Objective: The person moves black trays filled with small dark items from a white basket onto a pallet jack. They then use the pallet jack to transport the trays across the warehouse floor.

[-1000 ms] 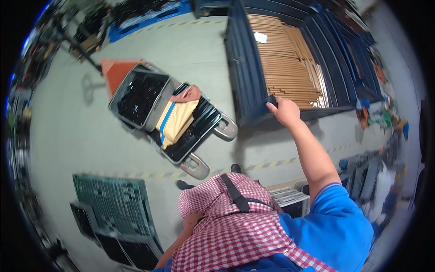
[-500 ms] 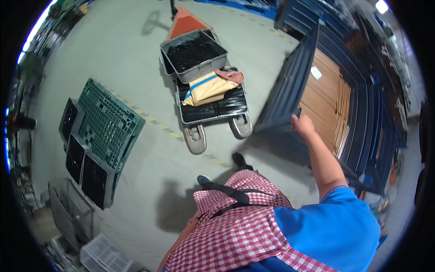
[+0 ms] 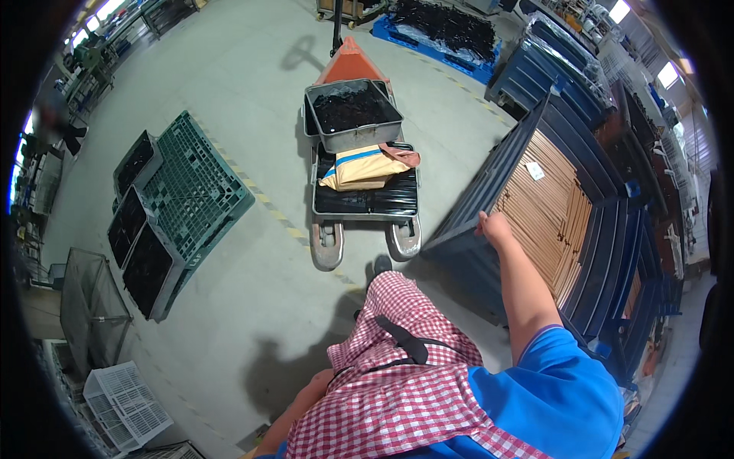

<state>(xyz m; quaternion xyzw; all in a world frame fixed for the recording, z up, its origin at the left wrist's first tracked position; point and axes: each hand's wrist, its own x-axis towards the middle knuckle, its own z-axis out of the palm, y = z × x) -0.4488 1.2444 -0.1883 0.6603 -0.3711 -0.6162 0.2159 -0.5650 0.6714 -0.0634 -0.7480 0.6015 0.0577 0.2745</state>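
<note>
My right hand (image 3: 495,229) reaches forward with its fingers curled, over the near corner of a large dark blue bin (image 3: 466,239). What sits inside those fingers, if anything, is too small to make out, and I cannot tell whether the hand touches the bin's rim. Long brown strips (image 3: 539,203) fill the bin, with a white label (image 3: 534,170) lying on them. My left hand (image 3: 318,382) hangs low beside the red checked apron (image 3: 405,398); its fingers are mostly hidden.
Ahead, an orange pallet jack (image 3: 349,63) carries a grey crate of black parts (image 3: 359,138) and a yellow-brown sack (image 3: 367,168). A green pallet (image 3: 195,183) with black-filled trays (image 3: 153,268) lies left. White baskets (image 3: 126,405) stand lower left; a blue pallet (image 3: 436,52) is farther off.
The view has shifted, and the pallet jack appears straighter ahead. My right hand appears lower and slightly left against the bin. A small dark thing above its fingers no longer shows.
</note>
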